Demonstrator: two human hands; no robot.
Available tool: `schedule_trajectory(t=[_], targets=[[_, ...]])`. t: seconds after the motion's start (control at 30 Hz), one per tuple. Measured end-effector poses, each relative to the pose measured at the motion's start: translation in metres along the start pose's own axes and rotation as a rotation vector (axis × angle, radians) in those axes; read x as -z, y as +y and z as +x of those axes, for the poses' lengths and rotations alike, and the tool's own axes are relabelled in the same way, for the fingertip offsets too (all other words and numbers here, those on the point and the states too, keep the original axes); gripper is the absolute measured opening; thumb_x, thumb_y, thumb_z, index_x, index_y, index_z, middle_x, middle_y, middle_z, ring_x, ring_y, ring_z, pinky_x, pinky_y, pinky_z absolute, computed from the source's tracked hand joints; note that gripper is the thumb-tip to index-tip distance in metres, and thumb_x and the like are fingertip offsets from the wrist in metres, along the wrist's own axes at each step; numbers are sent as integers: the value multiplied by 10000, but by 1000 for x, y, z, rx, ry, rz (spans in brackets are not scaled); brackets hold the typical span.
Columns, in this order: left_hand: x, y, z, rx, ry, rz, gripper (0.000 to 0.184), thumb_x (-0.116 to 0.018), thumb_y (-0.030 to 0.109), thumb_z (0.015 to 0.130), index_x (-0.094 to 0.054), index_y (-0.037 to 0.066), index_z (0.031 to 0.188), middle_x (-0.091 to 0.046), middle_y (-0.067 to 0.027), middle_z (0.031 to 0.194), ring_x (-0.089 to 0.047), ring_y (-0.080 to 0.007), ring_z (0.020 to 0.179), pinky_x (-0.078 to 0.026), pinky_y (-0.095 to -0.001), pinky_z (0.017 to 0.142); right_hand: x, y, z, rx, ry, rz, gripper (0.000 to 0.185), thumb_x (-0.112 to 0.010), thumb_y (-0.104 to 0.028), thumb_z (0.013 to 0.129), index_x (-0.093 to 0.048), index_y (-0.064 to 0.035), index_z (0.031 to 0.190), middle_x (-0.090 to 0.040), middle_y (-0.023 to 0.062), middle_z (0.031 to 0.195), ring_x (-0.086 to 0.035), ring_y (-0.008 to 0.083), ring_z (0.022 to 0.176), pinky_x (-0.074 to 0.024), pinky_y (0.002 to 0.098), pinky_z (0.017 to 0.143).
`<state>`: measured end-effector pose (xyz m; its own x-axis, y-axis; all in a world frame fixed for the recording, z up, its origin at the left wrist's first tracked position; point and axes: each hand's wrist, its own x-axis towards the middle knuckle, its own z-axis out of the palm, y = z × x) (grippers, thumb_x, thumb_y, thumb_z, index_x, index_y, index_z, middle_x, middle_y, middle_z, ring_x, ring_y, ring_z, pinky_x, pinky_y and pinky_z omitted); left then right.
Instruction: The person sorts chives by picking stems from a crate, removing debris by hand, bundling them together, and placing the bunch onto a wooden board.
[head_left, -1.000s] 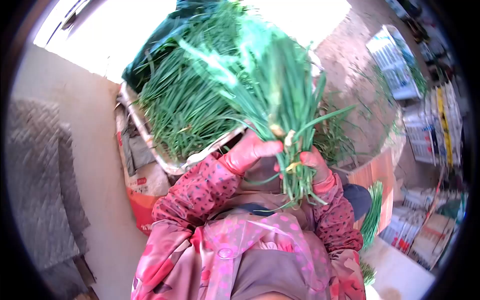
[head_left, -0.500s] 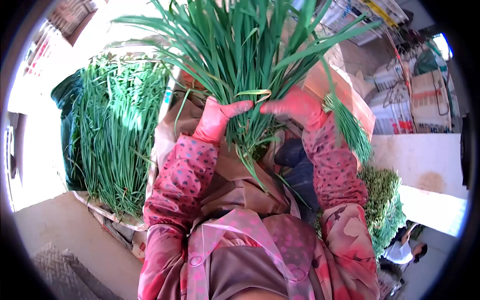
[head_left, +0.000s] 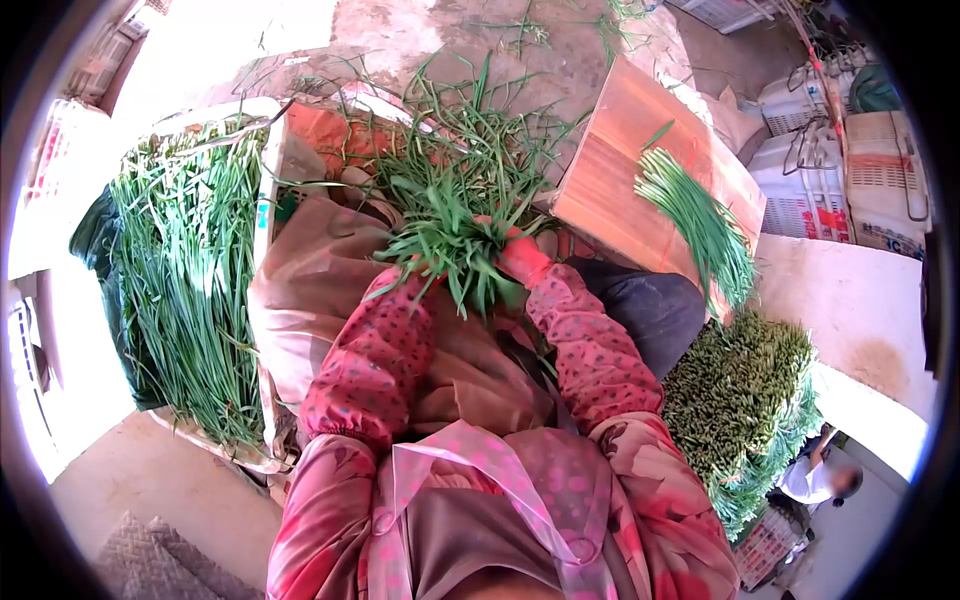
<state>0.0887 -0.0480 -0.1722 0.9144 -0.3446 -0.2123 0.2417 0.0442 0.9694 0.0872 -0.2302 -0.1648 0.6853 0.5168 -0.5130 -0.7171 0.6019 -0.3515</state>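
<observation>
A bunch of long green leaves [head_left: 455, 240] is between my two gloved hands, low in front of my lap, its leaf tips pointing toward me. My right hand [head_left: 522, 258], in a red glove, is closed against the bunch's right side. At the left side is my left hand [head_left: 418, 272], mostly covered by the leaves, so its fingers are hidden. Loose leaves [head_left: 490, 135] lie on the floor just beyond the bunch. A neat bundle of green stalks [head_left: 700, 220] rests on a wooden board [head_left: 615, 170] to the right.
A crate [head_left: 268, 200] full of long green leaves [head_left: 185, 290] stands at the left. Stacked stalk bundles [head_left: 740, 390] are at the right, below the board. White crates [head_left: 810, 180] stand at the upper right. Another person [head_left: 812, 482] is at the lower right.
The bunch was held upright with leaves fanned away from me; now it is lower, with leaf tips toward me. The view has turned, bringing the board and floor leaves into fuller sight.
</observation>
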Motion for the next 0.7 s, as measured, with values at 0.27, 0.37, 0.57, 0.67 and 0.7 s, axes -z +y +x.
schedule_trajectory(t=[0.27, 0.37, 0.57, 0.67, 0.7], targets=[[13, -24, 23, 59, -105, 555, 570, -705, 361, 763, -558, 45, 1215, -630, -166, 1136, -591, -316, 1067, -472, -405, 920, -67, -25, 9, 551, 90, -1398, 573, -766, -350, 691, -597, -91, 1173, -655, 167, 1027, -624, 340, 958, -480, 391, 855], [-4, 78, -2, 282, -66, 902, 685, -741, 401, 693, -543, 8, 1217, -605, -213, 1162, -566, -347, 1113, -464, -400, 932, -86, -48, 12, 420, 258, -1381, 375, -740, -284, 708, -657, -78, 1010, -684, 137, 936, -656, 300, 866, -511, 378, 767], [3, 142, -68, 217, 203, 106, 468, -633, 241, 884, -524, -11, 1262, -633, -147, 1121, -614, -234, 1037, -476, -339, 915, -84, -41, 5, 608, 384, -1219, 374, -714, -228, 753, -634, -49, 1071, -689, 115, 924, -657, 234, 824, -506, 339, 742], [-3, 146, -90, 361, 138, -237, 415, -599, 227, 918, -532, -13, 1250, -631, -146, 1113, -619, -226, 1008, -488, -346, 898, -95, -32, 16, 691, 370, -1232, 380, -713, -244, 758, -631, -51, 1075, -685, 122, 919, -651, 240, 828, -505, 342, 754], [-10, 143, -96, 424, 117, -377, 406, -596, 222, 920, -534, -12, 1246, -630, -157, 1111, -623, -232, 996, -493, -353, 893, -97, -26, 13, 851, 289, -1067, 387, -715, -258, 756, -631, -59, 1077, -684, 128, 923, -652, 253, 842, -506, 352, 764]])
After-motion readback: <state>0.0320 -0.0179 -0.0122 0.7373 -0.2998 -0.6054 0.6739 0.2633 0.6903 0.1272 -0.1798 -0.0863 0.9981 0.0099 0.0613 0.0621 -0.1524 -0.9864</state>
